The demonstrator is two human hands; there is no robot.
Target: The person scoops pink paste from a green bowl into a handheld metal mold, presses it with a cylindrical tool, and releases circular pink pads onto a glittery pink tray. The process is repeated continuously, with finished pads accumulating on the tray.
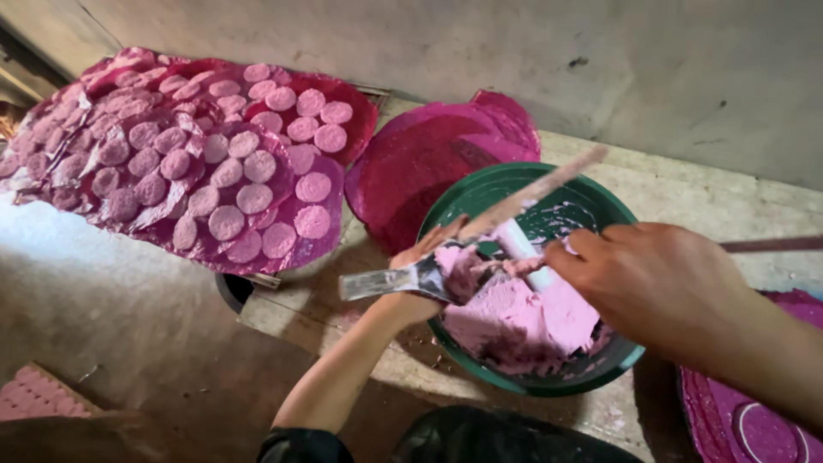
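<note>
A green bowl [480, 193] holds a mass of pink paste [514, 321]. My left hand [420, 257] reaches in over the bowl's near-left rim and grips a flat metal scraper [381, 281] that carries a lump of paste. A long paste-smeared stick [549, 184] slants up and right from that hand. My right hand [651, 283] is over the right side of the bowl, closed on a short white tube [523, 249] whose end touches the lump on the scraper.
Many round pink discs [227, 171] lie on magenta sheets [154, 219] at the left. A stack of round magenta sheets [429, 154] sits behind the bowl. Another magenta sheet [746, 420] lies at the lower right. A thin rod [771, 244] crosses the concrete slab [686, 193].
</note>
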